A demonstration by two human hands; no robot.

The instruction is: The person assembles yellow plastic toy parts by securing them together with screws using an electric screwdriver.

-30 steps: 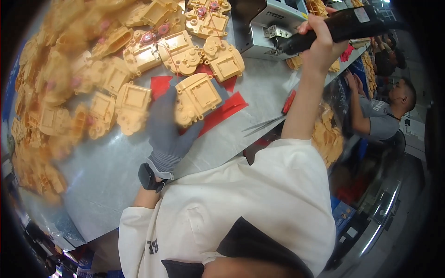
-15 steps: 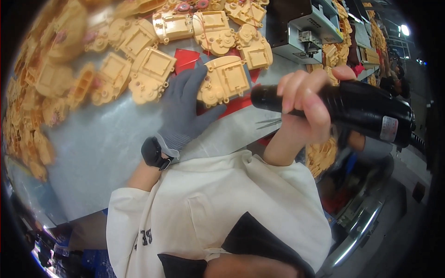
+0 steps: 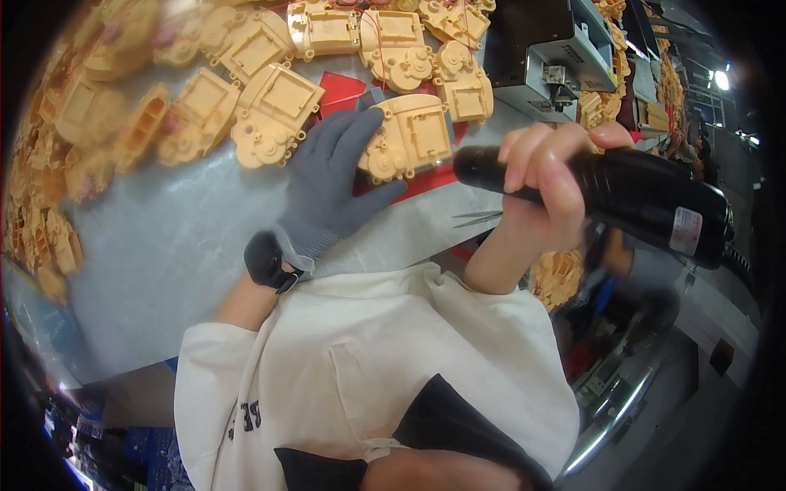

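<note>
A: Left hand [image 3: 332, 176]?
B: Gray glove, gripping a yellow case [image 3: 419, 135] by its left side, thumb along the lower edge.
A: Where's the case?
B: Near the bench [image 3: 180, 229] front edge, over a red sheet [image 3: 427, 182].
A: Right hand [image 3: 544, 180]?
B: Bare, fingers wrapped round a black power screwdriver [image 3: 630, 192]. Nose points left, just beside the case's right side. Touching? Can't tell.
A: Other stuff?
B: More yellow cases [image 3: 278, 110] in a heap along the bench's left and far edges, some blurred. Gray machine [image 3: 565, 61] past the case, toward the bench's right side. Two thin metal blades [image 3: 479, 218] at the front edge, rest hidden behind the right forearm.
A: Left wrist?
B: Black watch [image 3: 264, 258], just below the glove cuff.
</note>
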